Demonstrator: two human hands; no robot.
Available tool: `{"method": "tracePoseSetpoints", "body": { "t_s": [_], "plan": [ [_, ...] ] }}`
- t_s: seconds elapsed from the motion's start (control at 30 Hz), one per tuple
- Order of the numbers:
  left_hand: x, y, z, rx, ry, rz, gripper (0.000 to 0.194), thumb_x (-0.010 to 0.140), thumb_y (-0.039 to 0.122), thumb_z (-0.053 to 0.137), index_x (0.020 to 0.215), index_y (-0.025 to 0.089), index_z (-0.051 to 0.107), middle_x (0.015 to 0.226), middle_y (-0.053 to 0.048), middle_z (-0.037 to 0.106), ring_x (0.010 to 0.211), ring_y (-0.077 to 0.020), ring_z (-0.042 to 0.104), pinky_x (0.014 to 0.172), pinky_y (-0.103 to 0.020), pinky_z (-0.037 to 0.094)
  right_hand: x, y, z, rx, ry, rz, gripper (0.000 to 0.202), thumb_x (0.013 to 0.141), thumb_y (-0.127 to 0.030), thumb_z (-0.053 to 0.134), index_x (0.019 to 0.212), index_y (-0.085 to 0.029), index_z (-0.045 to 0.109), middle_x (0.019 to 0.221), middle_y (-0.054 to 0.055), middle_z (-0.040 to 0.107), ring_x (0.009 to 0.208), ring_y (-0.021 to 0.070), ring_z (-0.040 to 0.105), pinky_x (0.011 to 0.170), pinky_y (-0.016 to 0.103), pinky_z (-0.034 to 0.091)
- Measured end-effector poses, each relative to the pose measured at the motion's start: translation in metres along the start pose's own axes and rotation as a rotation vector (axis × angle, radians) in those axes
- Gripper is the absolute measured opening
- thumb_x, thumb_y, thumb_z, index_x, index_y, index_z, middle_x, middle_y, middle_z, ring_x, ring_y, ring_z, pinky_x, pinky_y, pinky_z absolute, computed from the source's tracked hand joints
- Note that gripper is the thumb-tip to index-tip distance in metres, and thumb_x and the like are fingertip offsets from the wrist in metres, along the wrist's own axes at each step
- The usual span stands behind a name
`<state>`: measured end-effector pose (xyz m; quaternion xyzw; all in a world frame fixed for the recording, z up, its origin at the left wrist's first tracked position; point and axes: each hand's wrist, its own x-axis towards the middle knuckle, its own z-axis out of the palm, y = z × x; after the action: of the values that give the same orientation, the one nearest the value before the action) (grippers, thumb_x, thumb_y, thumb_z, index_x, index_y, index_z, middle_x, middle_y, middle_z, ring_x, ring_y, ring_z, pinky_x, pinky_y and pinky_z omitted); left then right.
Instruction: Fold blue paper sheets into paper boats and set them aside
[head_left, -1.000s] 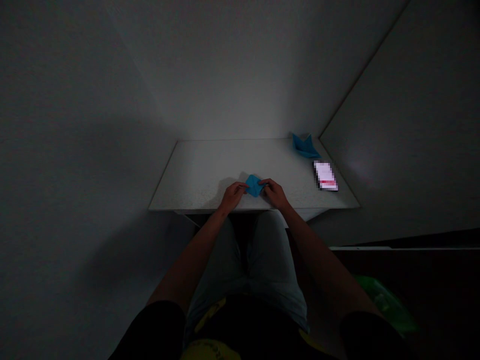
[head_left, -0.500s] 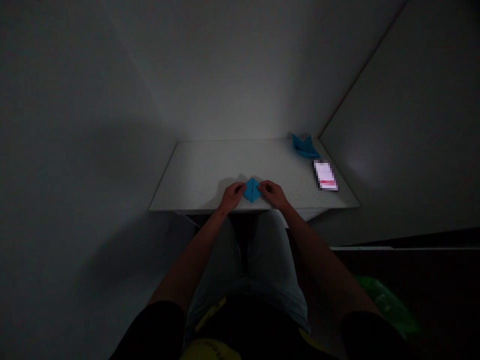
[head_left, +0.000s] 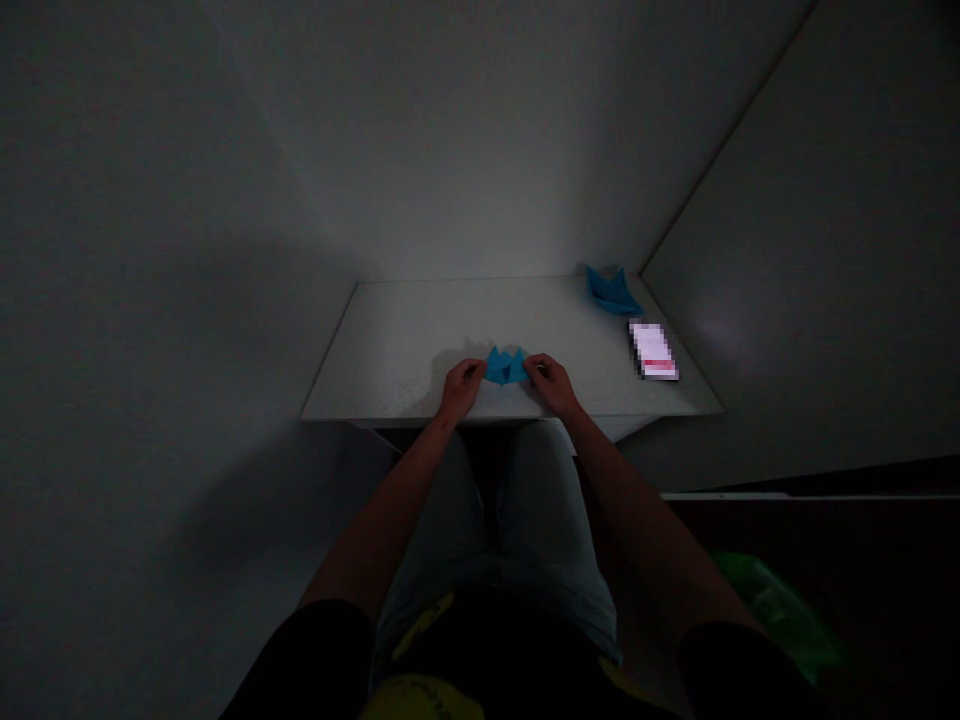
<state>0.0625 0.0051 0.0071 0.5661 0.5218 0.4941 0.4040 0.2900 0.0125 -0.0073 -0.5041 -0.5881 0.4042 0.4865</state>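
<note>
A small piece of folded blue paper [head_left: 505, 366] is held between my two hands, over the front part of the white table [head_left: 420, 330]. Its upper edge shows pointed peaks with a dip between them, and a darker fold lies in the middle. My left hand [head_left: 462, 386] pinches its left end. On the other side, my right hand [head_left: 550, 383] grips the right end with thumb and fingers. The fingertips partly cover both ends of the paper.
Toward the back right corner of the table sits a larger blue paper boat [head_left: 613, 290]. A phone [head_left: 653, 350] with a lit, blurred screen lies in front of it. Walls close in behind and at both sides. Something green and shiny [head_left: 780, 610] is low at the right.
The folded blue paper has gone from a flat diamond to a wider, lower shape with peaks. My hands have moved slightly apart and a little away from me.
</note>
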Motion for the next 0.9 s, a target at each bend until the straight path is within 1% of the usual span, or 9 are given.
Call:
{"method": "tracePoseSetpoints", "body": {
  "t_s": [0.1,0.23,0.37,0.47,0.53,0.63,0.7,0.77,0.9],
  "plan": [
    [0.002,-0.001,-0.001,-0.029,0.055,-0.014,0.026,0.099,0.045,0.065,0.094,0.020,0.069,0.095,-0.006,0.075,0.094,-0.0196,0.070,0.092,-0.033,0.056,0.003,0.004,0.001,0.029,0.068,-0.008,0.053,0.089,-0.079,0.063,0.094,-0.027,0.055,0.089,0.001,0.065,0.066,0.0154,0.059,0.060,0.030,0.052],
    [0.005,-0.006,-0.002,-0.086,0.124,-0.043,0.031,0.103,0.052,0.060,0.097,0.022,0.059,0.094,-0.004,0.070,0.091,-0.0184,0.070,0.090,-0.034,0.059,0.004,0.008,0.002,0.067,0.137,0.008,0.053,0.093,-0.080,0.056,0.100,-0.029,0.048,0.076,-0.004,0.059,0.058,0.0158,0.057,0.057,0.030,0.050],
    [0.007,-0.007,-0.001,-0.183,0.114,-0.074,0.035,0.103,0.056,0.061,0.097,0.023,0.053,0.096,-0.004,0.069,0.092,-0.0187,0.074,0.093,-0.037,0.061,0.004,0.010,0.003,0.093,0.132,0.036,0.054,0.093,-0.081,0.054,0.106,-0.030,0.043,0.074,-0.005,0.063,0.053,0.0153,0.057,0.055,0.030,0.048],
    [0.006,-0.005,0.001,-0.253,0.099,-0.095,0.036,0.098,0.055,0.070,0.098,0.022,0.056,0.097,-0.005,0.073,0.095,-0.0195,0.075,0.096,-0.039,0.062,0.004,0.008,0.003,0.100,0.111,0.050,0.057,0.091,-0.083,0.054,0.107,-0.030,0.042,0.074,-0.005,0.066,0.051,0.0146,0.058,0.053,0.029,0.047],
    [0.005,-0.003,0.001,-0.245,0.069,-0.094,0.038,0.088,0.051,0.082,0.100,0.021,0.062,0.099,-0.005,0.077,0.098,-0.0213,0.075,0.096,-0.038,0.062,0.003,0.006,0.003,0.108,0.078,0.063,0.057,0.090,-0.083,0.055,0.106,-0.030,0.042,0.070,-0.006,0.065,0.051,0.0148,0.059,0.053,0.028,0.048],
    [0.003,-0.002,-0.002,-0.143,-0.001,-0.088,0.040,0.076,0.045,0.092,0.097,0.018,0.071,0.095,-0.005,0.079,0.096,-0.0241,0.074,0.090,-0.038,0.062,0.001,0.001,0.003,0.130,0.027,0.069,0.061,0.082,-0.080,0.069,0.105,-0.031,0.042,0.067,-0.008,0.062,0.052,0.0152,0.059,0.054,0.028,0.049],
    [0.002,-0.002,-0.004,-0.062,-0.032,-0.095,0.035,0.075,0.046,0.091,0.088,0.018,0.074,0.085,-0.004,0.077,0.089,-0.0247,0.074,0.084,-0.038,0.061,0.000,-0.002,0.002,0.142,0.005,0.067,0.068,0.072,-0.074,0.082,0.107,-0.031,0.044,0.069,-0.009,0.062,0.054,0.0154,0.059,0.053,0.029,0.050],
    [0.002,-0.003,-0.006,-0.025,-0.044,-0.097,0.033,0.076,0.048,0.088,0.081,0.019,0.075,0.078,-0.002,0.076,0.085,-0.0245,0.073,0.080,-0.037,0.060,-0.002,-0.004,0.001,0.136,-0.007,0.063,0.072,0.065,-0.069,0.090,0.108,-0.030,0.047,0.071,-0.008,0.061,0.055,0.0152,0.058,0.052,0.028,0.049],
    [0.002,-0.004,-0.006,-0.048,-0.015,-0.101,0.034,0.082,0.052,0.082,0.076,0.020,0.074,0.075,-0.003,0.075,0.083,-0.0242,0.073,0.080,-0.036,0.059,-0.002,-0.006,0.000,0.090,0.005,0.052,0.063,0.069,-0.072,0.086,0.098,-0.028,0.052,0.065,-0.008,0.056,0.054,0.0149,0.054,0.050,0.028,0.046]
  ]
}}
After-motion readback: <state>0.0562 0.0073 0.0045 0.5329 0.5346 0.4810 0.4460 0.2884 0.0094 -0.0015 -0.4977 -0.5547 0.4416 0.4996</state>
